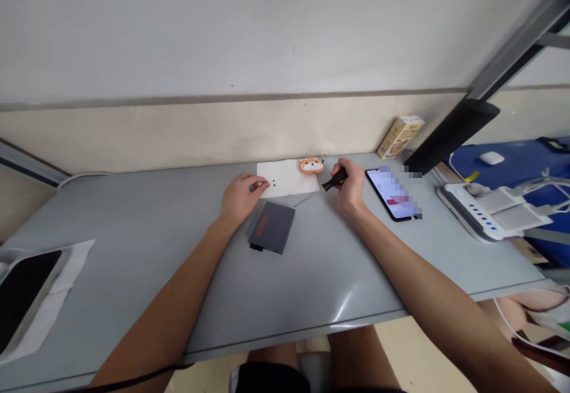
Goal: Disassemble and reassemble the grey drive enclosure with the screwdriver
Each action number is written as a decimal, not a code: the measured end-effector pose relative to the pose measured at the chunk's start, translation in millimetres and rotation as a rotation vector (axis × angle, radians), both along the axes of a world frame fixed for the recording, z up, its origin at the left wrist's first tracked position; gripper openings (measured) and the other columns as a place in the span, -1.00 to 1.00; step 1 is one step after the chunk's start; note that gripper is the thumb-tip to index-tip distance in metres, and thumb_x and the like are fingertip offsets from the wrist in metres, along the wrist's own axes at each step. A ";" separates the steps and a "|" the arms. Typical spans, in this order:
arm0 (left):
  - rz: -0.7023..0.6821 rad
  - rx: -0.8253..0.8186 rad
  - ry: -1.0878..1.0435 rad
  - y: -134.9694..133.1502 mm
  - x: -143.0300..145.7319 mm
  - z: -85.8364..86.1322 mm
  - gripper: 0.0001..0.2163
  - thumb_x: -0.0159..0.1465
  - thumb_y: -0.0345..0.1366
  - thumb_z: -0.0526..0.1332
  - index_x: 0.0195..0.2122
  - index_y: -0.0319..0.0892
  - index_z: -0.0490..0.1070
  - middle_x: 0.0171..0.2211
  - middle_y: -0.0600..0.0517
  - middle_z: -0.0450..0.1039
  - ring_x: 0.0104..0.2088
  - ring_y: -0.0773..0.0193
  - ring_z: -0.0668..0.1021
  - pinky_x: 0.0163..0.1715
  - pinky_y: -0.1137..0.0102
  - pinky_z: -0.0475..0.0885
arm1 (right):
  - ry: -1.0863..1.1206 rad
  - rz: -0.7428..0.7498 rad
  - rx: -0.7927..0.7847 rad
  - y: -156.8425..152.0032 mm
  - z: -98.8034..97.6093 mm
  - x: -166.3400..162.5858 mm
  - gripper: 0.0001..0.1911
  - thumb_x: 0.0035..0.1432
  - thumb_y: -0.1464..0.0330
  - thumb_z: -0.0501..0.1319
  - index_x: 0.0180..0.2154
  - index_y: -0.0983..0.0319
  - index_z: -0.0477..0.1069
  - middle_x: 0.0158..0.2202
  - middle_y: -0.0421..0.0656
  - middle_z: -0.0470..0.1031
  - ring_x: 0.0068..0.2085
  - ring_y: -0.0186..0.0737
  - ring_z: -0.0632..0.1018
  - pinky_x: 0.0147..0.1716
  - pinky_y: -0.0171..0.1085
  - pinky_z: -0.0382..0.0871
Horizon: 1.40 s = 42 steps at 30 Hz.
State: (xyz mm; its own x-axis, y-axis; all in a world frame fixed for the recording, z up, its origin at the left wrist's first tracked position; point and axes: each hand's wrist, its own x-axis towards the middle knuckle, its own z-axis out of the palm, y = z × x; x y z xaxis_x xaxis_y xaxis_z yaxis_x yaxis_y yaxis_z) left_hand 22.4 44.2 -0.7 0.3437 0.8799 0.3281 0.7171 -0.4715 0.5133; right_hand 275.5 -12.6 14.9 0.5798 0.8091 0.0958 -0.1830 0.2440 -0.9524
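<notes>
My right hand [352, 185] is wrapped round the black and yellow handle of a screwdriver [333, 180]. Its thin shaft slants down to the left, with the tip by the upper right corner of a flat dark grey case [275, 227] that has red lettering. Whether the tip touches the case I cannot tell. My left hand [239, 199] rests at the left edge of a white sheet of paper [289, 186], thumb and fingertips pinched together. Anything between them is too small to make out. Several tiny dark pieces [274, 183], apparently screws, lie on the paper beside these fingertips.
An orange animal-faced case [311, 166] sits on the paper's far right corner. Right of my right hand lies a lit phone [386, 194], with a carton [399, 136] behind it. A power strip [481, 212] stands at the right edge, a dark tablet-like device [29, 292] far left.
</notes>
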 end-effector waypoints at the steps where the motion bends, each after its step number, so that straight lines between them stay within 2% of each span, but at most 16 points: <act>1: 0.002 0.023 0.027 2.0 -0.5 -1.7 -0.75 0.39 -0.10 0.20 -0.18 -0.09 0.62 -0.29 -0.03 0.52 -0.24 0.18 0.51 -0.27 0.32 0.34 | -0.004 -0.005 0.000 0.0 -0.3 -0.4 -0.67 0.05 0.18 0.19 -0.64 0.21 0.30 -0.59 -0.25 0.23 -0.55 -0.37 0.25 -0.64 -0.37 0.10; 6: -0.020 0.087 0.103 0.2 -2.0 -2.1 -0.69 0.41 -0.05 0.17 -0.05 -0.09 0.62 -0.27 -0.04 0.51 -0.22 0.15 0.52 -0.18 0.27 0.36 | -0.024 -0.012 -0.016 -1.7 1.8 -0.6 -0.67 0.06 0.18 0.18 -0.63 0.21 0.29 -0.59 -0.25 0.25 -0.54 -0.35 0.27 -0.63 -0.37 0.14; 10: -0.049 0.083 -0.070 -10.4 -4.7 5.5 -0.68 0.45 -0.11 0.09 -0.05 -0.14 0.58 -0.20 -0.05 0.50 -0.15 0.17 0.53 -0.09 0.27 0.41 | -0.024 -0.041 0.003 -1.3 5.2 5.9 -0.70 0.04 0.18 0.18 -0.61 0.20 0.29 -0.59 -0.25 0.26 -0.53 -0.34 0.29 -0.63 -0.36 0.14; 12: -0.175 0.047 -0.123 -20.3 -4.4 12.7 -0.74 0.43 -0.15 0.13 -0.05 -0.12 0.56 -0.11 -0.06 0.49 -0.06 0.17 0.52 -0.01 0.26 0.41 | -0.034 -0.069 0.020 -0.4 6.4 10.2 -0.69 0.05 0.16 0.17 -0.61 0.19 0.28 -0.59 -0.25 0.27 -0.54 -0.34 0.30 -0.63 -0.35 0.15; 14: -0.398 -0.109 -0.074 -31.1 -2.5 21.1 -0.77 0.41 -0.17 0.15 -0.06 -0.08 0.55 -0.07 -0.04 0.49 -0.06 0.18 0.52 -0.03 0.27 0.43 | -0.070 -0.087 0.027 0.1 7.1 13.4 -0.67 0.07 0.14 0.15 -0.61 0.18 0.28 -0.59 -0.25 0.26 -0.54 -0.33 0.30 -0.62 -0.34 0.16; 16: -0.563 -0.180 0.001 -40.4 0.2 28.3 -0.78 0.37 -0.16 0.23 0.00 -0.02 0.53 -0.04 -0.02 0.50 0.05 0.13 0.48 0.10 0.21 0.38 | -0.103 -0.089 0.031 0.0 7.6 14.7 -0.66 0.09 0.13 0.14 -0.61 0.18 0.28 -0.59 -0.24 0.26 -0.54 -0.31 0.31 -0.62 -0.33 0.17; 18: -0.622 -0.222 0.056 -46.5 3.1 32.0 -0.74 0.33 -0.15 0.28 0.04 0.02 0.52 -0.05 -0.01 0.50 0.07 0.10 0.47 0.12 0.18 0.37 | -0.119 -0.093 0.042 -0.6 8.4 14.2 -0.66 0.10 0.14 0.14 -0.61 0.17 0.28 -0.59 -0.24 0.26 -0.54 -0.31 0.31 -0.62 -0.32 0.17; 20: -0.589 -0.261 0.076 -50.0 6.2 31.6 -0.72 0.31 -0.11 0.30 0.04 0.03 0.52 -0.08 0.00 0.50 -0.04 0.13 0.52 0.00 0.23 0.44 | -0.142 -0.103 0.064 -1.7 9.8 13.0 -0.66 0.11 0.17 0.14 -0.62 0.18 0.29 -0.60 -0.24 0.25 -0.55 -0.31 0.29 -0.62 -0.31 0.15; 24: -0.394 -0.239 0.026 -53.6 13.0 24.0 -0.72 0.34 -0.07 0.25 0.02 0.00 0.53 -0.10 0.00 0.48 -0.26 0.24 0.55 -0.25 0.33 0.46 | -0.326 -0.132 0.163 -5.7 14.3 12.4 -0.60 0.19 0.23 0.12 -0.66 0.18 0.30 -0.63 -0.24 0.23 -0.55 -0.33 0.27 -0.56 -0.29 0.13; 29: -0.247 -0.210 -0.054 -52.7 16.6 19.3 -0.78 0.37 -0.08 0.21 -0.25 -0.10 0.54 -0.22 0.01 0.55 -0.37 0.25 0.54 -0.39 0.35 0.42 | -0.592 -0.200 0.214 -15.4 22.0 15.7 -0.59 0.20 0.34 0.11 -0.69 0.18 0.25 -0.67 -0.25 0.22 -0.56 -0.33 0.25 -0.52 -0.26 0.09; 31: -0.205 -0.279 -0.080 -50.8 13.5 21.6 -0.78 0.38 -0.08 0.19 -0.24 -0.09 0.52 -0.25 0.02 0.56 -0.48 0.30 0.49 -0.51 0.38 0.36 | -0.682 -0.184 0.215 -19.6 24.7 16.5 -0.60 0.18 0.37 0.11 -0.70 0.18 0.24 -0.70 -0.26 0.19 -0.58 -0.34 0.23 -0.53 -0.25 0.04; 32: -0.210 -0.336 -0.092 -49.7 10.7 23.7 -0.78 0.38 -0.07 0.19 -0.20 -0.08 0.51 -0.25 0.02 0.56 -0.53 0.33 0.47 -0.56 0.39 0.33 | -0.720 -0.162 0.217 -21.5 25.9 16.6 -0.60 0.18 0.38 0.10 -0.70 0.18 0.23 -0.71 -0.26 0.18 -0.59 -0.34 0.22 -0.53 -0.24 0.03; 34: -0.326 -0.467 -0.097 -47.2 3.0 29.4 -0.74 0.36 -0.06 0.22 -0.01 -0.02 0.46 -0.21 0.03 0.55 -0.56 0.36 0.46 -0.59 0.41 0.34 | -0.774 -0.104 0.227 -24.8 28.0 16.0 -0.60 0.17 0.38 0.10 -0.70 0.18 0.21 -0.71 -0.27 0.16 -0.60 -0.35 0.21 -0.53 -0.23 0.00; 37: -0.605 -0.575 -0.029 -43.4 -8.8 36.9 -0.41 0.26 -0.10 0.35 0.29 0.09 0.24 -0.26 0.05 0.52 -0.46 0.31 0.52 -0.52 0.43 0.41 | -0.810 -0.009 0.237 -29.0 30.7 12.5 -0.60 0.17 0.39 0.09 -0.70 0.19 0.19 -0.71 -0.27 0.16 -0.60 -0.36 0.19 -0.53 -0.23 -0.01; 39: -0.655 -0.526 0.011 -42.4 -11.9 38.3 -0.33 0.22 -0.14 0.38 0.34 0.10 0.20 -0.28 0.06 0.49 -0.45 0.31 0.51 -0.51 0.44 0.41 | -0.815 0.050 0.242 -31.5 31.8 8.5 -0.61 0.16 0.40 0.09 -0.70 0.19 0.18 -0.70 -0.27 0.14 -0.60 -0.37 0.18 -0.53 -0.22 -0.03; 42: -0.608 -0.408 0.013 -44.8 -6.4 35.9 -0.38 0.19 -0.15 0.40 0.28 0.09 0.29 -0.11 0.00 0.49 -0.36 0.29 0.53 -0.45 0.42 0.45 | -0.779 0.113 0.256 -34.2 31.8 1.5 -0.60 0.16 0.40 0.09 -0.71 0.20 0.17 -0.69 -0.27 0.11 -0.59 -0.37 0.18 -0.52 -0.22 -0.04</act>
